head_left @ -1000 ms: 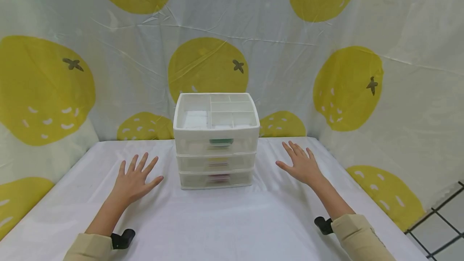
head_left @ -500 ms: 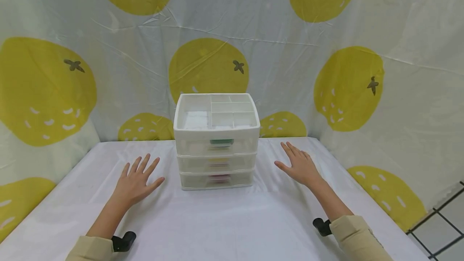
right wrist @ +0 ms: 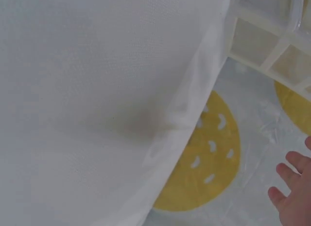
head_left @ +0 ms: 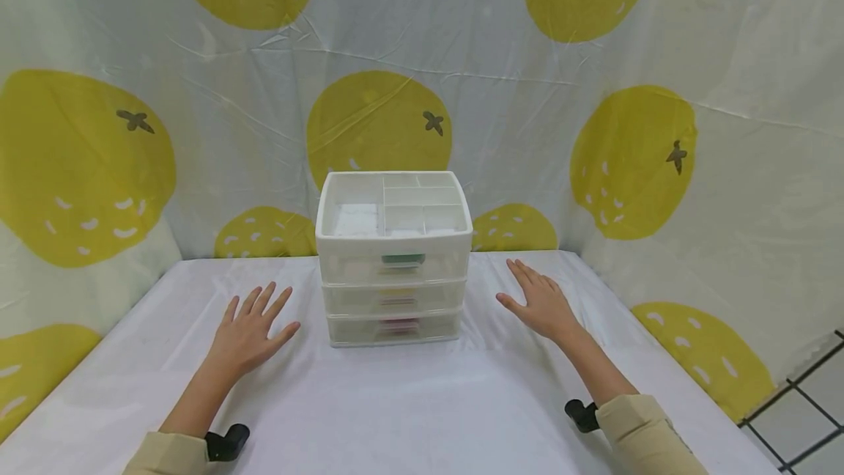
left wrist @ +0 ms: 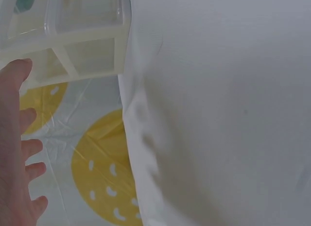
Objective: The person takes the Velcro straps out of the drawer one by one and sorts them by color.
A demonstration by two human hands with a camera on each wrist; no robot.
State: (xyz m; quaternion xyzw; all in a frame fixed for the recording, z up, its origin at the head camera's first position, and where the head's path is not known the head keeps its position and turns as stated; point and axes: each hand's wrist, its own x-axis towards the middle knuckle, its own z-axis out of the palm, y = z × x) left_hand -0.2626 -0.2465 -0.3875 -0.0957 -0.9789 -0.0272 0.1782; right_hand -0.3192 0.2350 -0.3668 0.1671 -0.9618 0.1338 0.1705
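Your left hand [head_left: 244,339] is spread, fingers straight and fanned apart, its thumb pointing toward the drawer unit [head_left: 389,245]. Your right hand [head_left: 543,306] has its fingers extended and lying closer together, with the thumb held well out from them. The hands are on either side of the unit and apart from it; their shadows fall on the tabletop [head_left: 422,402].

The drawer unit stands upright toward the back of the white-covered tabletop, between your hands. It has three translucent drawers, all sitting flush, beneath a white top tray divided into compartments. Green shows at the top drawer and pink at the bottom one.

You wear beige sleeves [head_left: 649,431], with a black device [head_left: 226,443] at your left wrist. Behind the unit hangs a pale curtain [head_left: 508,130] printed with yellow fruit.
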